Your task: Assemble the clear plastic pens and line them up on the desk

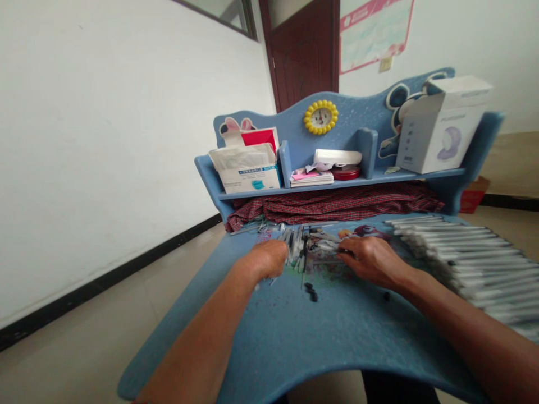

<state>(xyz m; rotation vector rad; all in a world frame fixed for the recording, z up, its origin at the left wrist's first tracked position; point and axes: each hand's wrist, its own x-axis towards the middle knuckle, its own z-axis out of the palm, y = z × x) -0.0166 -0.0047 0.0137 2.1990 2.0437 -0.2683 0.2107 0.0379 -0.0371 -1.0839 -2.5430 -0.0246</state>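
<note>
Slim pieces between both hands

Heap lies on blue table: left ones mostly point shelfward, right ones crosswise. Left hand curled, hold hidden, cannot tell. Right hand: fingertips narrow, contents blurred. Pale rods right, long axes crosswise.

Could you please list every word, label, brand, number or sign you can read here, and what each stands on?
"口罩": on the white-and-blue cardboard mask box; the other characters on its strip are too small to quote surely.
Tall white carton with a purple picture: brand and side print too blurred.
Round yellow-rimmed clock: dial marks too small.
Pink-and-white wall poster: lettering too blurred.
</note>
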